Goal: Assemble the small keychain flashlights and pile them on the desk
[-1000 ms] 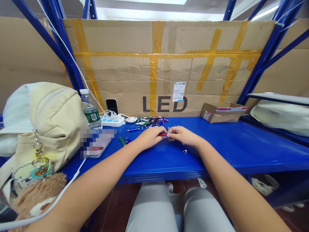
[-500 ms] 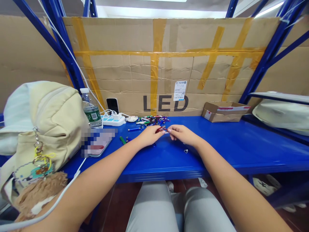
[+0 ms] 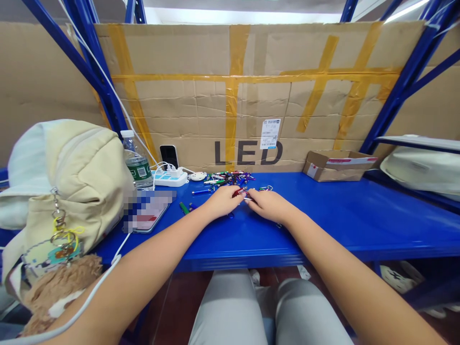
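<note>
Over the middle of the blue table, my left hand (image 3: pixel 223 201) grips a small red metallic piece (image 3: pixel 237 192), partly hidden by the fingers. My right hand (image 3: pixel 268 205) meets it from the right, its fingers closed at the piece's near end, where a thin silvery part shows. The fingers hide its exact kind. Behind my hands lies a pile of small shiny tube-like pieces (image 3: pixel 230 178) in several colours. A blue tube (image 3: pixel 202 192) and a green tube (image 3: pixel 184 208) lie left of my left hand. Small silvery clips (image 3: pixel 266 188) show just beyond my right hand.
On the left are a cream bag (image 3: pixel 89 167), a water bottle (image 3: pixel 138 163), a phone (image 3: pixel 154 218) with a cable and a white power strip (image 3: pixel 170 178). An open cardboard box (image 3: pixel 339 170) stands at the back right. A cardboard wall (image 3: pixel 201 105) closes off the back.
My right hand has turned and moved in over the red piece. It now covers most of the small silvery part on the table, while clips behind it have come into sight.
</note>
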The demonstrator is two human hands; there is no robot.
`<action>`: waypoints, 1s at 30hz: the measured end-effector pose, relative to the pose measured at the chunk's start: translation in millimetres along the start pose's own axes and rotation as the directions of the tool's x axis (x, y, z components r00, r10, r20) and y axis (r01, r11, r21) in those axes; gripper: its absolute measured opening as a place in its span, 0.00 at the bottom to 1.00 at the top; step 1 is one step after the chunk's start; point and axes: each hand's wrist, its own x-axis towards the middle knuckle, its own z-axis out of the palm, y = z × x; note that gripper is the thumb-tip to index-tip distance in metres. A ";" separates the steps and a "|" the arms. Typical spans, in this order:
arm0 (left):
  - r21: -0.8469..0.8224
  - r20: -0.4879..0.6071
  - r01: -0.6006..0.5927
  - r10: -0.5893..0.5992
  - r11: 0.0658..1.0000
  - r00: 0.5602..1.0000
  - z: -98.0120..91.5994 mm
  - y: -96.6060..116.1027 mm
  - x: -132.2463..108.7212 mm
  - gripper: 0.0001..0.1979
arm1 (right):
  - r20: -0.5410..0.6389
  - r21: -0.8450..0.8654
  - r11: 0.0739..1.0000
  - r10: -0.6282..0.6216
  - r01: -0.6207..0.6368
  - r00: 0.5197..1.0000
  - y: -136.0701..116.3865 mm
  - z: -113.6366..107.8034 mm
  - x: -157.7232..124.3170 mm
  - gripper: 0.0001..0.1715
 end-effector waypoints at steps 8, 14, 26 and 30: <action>-0.017 0.026 -0.022 0.022 1.000 0.999 -1.4 1.3 -0.5 0.15 | 0.017 -0.123 0.992 0.001 0.001 1.000 -5.3 -4.3 -1.2 0.17; -0.047 0.083 -0.036 0.040 0.998 0.996 -3.5 3.0 -3.8 0.20 | -0.076 -0.123 0.986 0.100 -0.109 0.992 -2.4 -8.1 -1.6 0.17; 0.029 0.105 -0.080 0.076 0.996 0.992 -1.4 -3.0 -3.0 0.17 | -0.089 -0.129 0.981 0.133 -0.144 0.987 -3.9 -7.2 -1.4 0.16; 0.012 0.070 -0.095 0.094 0.995 0.993 -0.6 -2.3 -2.6 0.16 | -0.078 -0.127 0.979 0.149 -0.158 0.986 -4.4 -7.6 -1.2 0.17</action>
